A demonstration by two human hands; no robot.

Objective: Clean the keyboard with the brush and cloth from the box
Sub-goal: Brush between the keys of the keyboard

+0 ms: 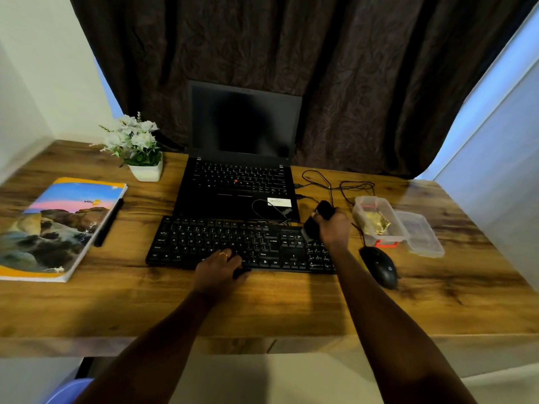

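Two bare hands work at a black keyboard (pixel 233 243) that lies across the middle of a wooden desk (pixel 262 310), just in front of an open laptop (pixel 239 176) with a dark screen.

The left hand (pixel 217 269) rests on the keyboard's near edge around the middle. Its fingers lie loosely on the lower rows of keys and hold nothing, and one finger wears a ring.

The right hand (pixel 334 225) is closed around a black brush (pixel 316 221). The handle sticks up out of the fist, and the lower end points down-left onto the keyboard's far right corner, by the small key block left of the number pad. Blur hides whether the bristles touch the keys.

Just right of that hand stands a clear plastic box (pixel 390 237) with a red catch. A crumpled yellow cloth (pixel 376 221) lies inside it, and its lid (pixel 421 233) lies against its right side. A black mouse (pixel 379 266) sits in front of the box.

On the left of the desk are a notebook (pixel 58 225), a pen (pixel 108 223) along its right edge, and a potted plant (pixel 140 150).
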